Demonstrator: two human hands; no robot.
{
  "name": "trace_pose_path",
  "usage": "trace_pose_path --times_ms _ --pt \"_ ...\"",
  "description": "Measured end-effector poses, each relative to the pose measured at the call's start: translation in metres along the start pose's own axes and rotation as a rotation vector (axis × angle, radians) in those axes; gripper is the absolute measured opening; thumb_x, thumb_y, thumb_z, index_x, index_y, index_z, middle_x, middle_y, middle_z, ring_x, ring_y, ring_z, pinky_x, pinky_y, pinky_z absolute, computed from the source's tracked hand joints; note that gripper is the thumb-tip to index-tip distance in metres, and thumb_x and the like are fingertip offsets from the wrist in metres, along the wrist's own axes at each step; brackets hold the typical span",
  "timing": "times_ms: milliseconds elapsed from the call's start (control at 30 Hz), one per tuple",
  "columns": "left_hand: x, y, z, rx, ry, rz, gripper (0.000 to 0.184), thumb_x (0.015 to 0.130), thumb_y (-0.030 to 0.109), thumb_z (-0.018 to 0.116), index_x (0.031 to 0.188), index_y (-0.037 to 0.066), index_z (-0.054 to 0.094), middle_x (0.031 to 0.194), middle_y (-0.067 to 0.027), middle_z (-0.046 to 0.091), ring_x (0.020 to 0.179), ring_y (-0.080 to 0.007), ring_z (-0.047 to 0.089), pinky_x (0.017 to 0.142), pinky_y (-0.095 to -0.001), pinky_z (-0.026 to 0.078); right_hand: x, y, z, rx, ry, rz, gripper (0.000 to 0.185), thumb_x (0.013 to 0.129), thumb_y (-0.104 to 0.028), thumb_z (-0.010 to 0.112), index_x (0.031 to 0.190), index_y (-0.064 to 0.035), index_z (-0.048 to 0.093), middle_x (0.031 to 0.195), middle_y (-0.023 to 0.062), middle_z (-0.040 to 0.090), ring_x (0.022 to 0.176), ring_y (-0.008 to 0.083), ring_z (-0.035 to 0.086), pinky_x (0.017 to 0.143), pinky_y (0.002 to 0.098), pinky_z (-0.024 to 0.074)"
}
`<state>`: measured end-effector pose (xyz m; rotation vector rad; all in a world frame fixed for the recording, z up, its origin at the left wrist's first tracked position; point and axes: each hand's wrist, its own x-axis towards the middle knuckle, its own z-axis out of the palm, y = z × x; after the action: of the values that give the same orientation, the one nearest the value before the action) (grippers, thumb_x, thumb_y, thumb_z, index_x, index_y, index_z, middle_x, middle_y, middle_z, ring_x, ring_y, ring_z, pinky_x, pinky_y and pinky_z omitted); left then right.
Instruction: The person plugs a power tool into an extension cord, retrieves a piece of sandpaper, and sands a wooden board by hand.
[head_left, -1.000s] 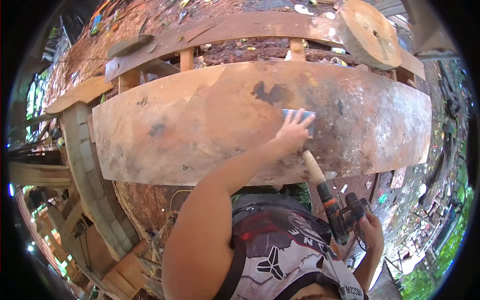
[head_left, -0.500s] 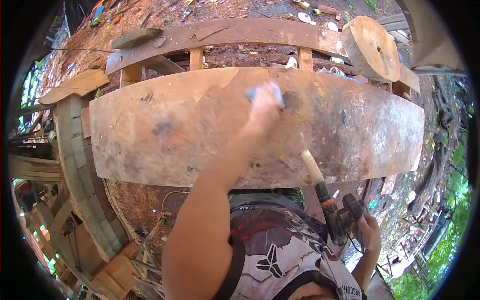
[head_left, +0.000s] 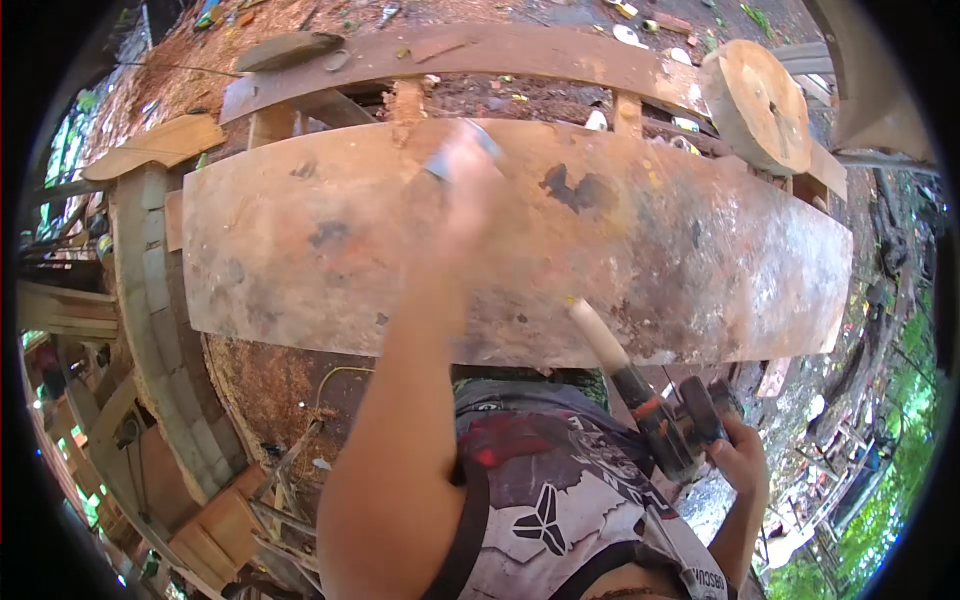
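Note:
A long wooden board (head_left: 350,300), stained with dark and whitish patches, lies across the view in front of my body. My left hand (head_left: 468,185), blurred by motion, is over the upper middle of the board with a blue-grey pad (head_left: 482,140) under its fingers. The exact finger positions are smeared. At the lower right, my right hand (head_left: 740,455) grips a black power tool (head_left: 665,430) with an orange band. A pale tube on the tool points up and left over the board's lower edge.
Behind the board runs a wooden beam (head_left: 540,55) on short posts. A round wood slice (head_left: 755,105) leans at its right end. A curved strip of grey blocks (head_left: 160,330) lies at the left, near wood shavings (head_left: 260,400). Scraps litter the ground.
My left hand has swept the pad left and up across the board. My right hand still holds the tool, whose tube has swung slightly to the left. The view has shifted a little.

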<state>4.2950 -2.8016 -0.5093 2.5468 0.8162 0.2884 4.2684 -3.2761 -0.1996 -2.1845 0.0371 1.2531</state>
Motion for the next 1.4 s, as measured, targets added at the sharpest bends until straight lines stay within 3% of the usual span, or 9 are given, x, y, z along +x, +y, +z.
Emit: trace_pose_path --times_ms 100,267,467,533,633,867,1000,1233,1400 --pt "-0.112 0.051 0.039 -0.074 -0.028 0.532 0.044 0.095 0.014 0.049 0.131 -0.01 0.052 0.13 -0.0275 0.055 0.122 -0.0377 0.053 0.109 -0.0495 0.037 0.001 0.024 -0.02 0.082 0.014 0.03 0.08 0.075 -0.074 0.07 0.1 0.0018 0.069 0.071 -0.0002 0.06 0.062 0.0076 0.054 0.054 0.0249 0.0402" --pt "-0.039 0.013 0.035 0.344 0.128 0.428 0.043 0.092 0.014 0.05 0.127 -0.01 0.056 0.132 -0.0265 0.056 0.122 -0.0349 0.055 0.106 -0.0477 0.041 -0.014 0.001 -0.058 0.059 0.084 0.088 0.076 0.076 -0.068 0.072 0.103 0.0032 0.067 0.071 0.0015 0.063 0.059 0.0084 0.059 0.05 0.024 0.042" --pt "-0.117 0.003 0.018 0.293 0.147 0.424 0.056 0.086 0.014 0.051 0.137 -0.009 0.048 0.137 -0.0243 0.056 0.123 -0.0322 0.056 0.104 -0.0441 0.042 -0.026 -0.031 -0.021 -0.526 0.134 0.156 0.072 0.071 -0.066 0.074 0.105 -0.0021 0.072 0.083 0.0153 0.064 0.083 0.0306 0.066 0.078 0.041 0.0493" --pt "-0.131 -0.033 -0.013 -0.078 -0.115 0.441 0.056 0.086 0.012 0.051 0.137 -0.01 0.048 0.137 -0.0266 0.054 0.129 -0.0355 0.053 0.108 -0.0448 0.04 -0.03 -0.038 -0.006 -0.447 0.034 0.161 0.072 0.072 -0.065 0.075 0.105 -0.001 0.072 0.081 0.0122 0.064 0.078 0.0258 0.065 0.073 0.039 0.0496" --pt "-0.053 -0.086 -0.044 0.042 0.1 0.066 0.054 0.086 0.01 0.052 0.136 -0.009 0.051 0.139 -0.0242 0.054 0.133 -0.035 0.049 0.11 -0.0458 0.039 -0.034 -0.04 0.025 -0.271 0.02 0.101 0.075 0.072 -0.067 0.076 0.103 0.0019 0.071 0.081 0.0063 0.064 0.072 0.0151 0.062 0.066 0.0322 0.048" --pt "-0.097 -0.053 -0.014 -0.154 0.06 0.508 0.065 0.088 0.011 0.052 0.144 -0.015 0.033 0.133 -0.0342 0.051 0.117 -0.041 0.055 0.102 -0.0463 0.043 -0.032 -0.054 0.077 -0.046 0.055 0.015 0.08 0.075 -0.075 0.07 0.095 0.0017 0.069 0.071 -0.0001 0.062 0.064 0.0082 0.056 0.056 0.0256 0.0432" --pt "0.062 -0.126 -0.069 -0.069 0.1 -0.068 0.026 0.086 0.008 0.051 0.108 -0.004 0.058 0.112 -0.025 0.06 0.105 -0.0385 0.058 0.092 -0.0461 0.046 -0.046 -0.057 0.093 -0.063 0.056 0.038 0.077 0.075 -0.073 0.071 0.094 0.0012 0.07 0.07 -0.0005 0.06 0.064 0.0079 0.056 0.056 0.0254 0.0423" --pt "-0.097 -0.101 -0.047 -0.064 0.132 0.432 0.04 0.089 0.007 0.047 0.125 -0.009 0.054 0.124 -0.0277 0.059 0.121 -0.0417 0.054 0.101 -0.0499 0.042 -0.054 -0.062 0.107 -0.041 0.085 0.119 0.076 0.073 -0.075 0.071 0.086 0.0004 0.069 0.064 -0.0006 0.059 0.059 0.0094 0.056 0.052 0.0267 0.0415" --pt "0.028 -0.197 -0.114 -0.121 0.13 -0.158 0.038 0.089 0.004 0.049 0.125 -0.006 0.055 0.112 -0.0257 0.064 0.108 -0.0407 0.061 0.089 -0.0476 0.049 -0.04 -0.069 0.12 -0.12 0.073 0.011 0.074 0.075 -0.072 0.072 0.089 0.0012 0.068 0.066 0.0001 0.06 0.061 0.0093 0.056 0.054 0.0268 0.0424"
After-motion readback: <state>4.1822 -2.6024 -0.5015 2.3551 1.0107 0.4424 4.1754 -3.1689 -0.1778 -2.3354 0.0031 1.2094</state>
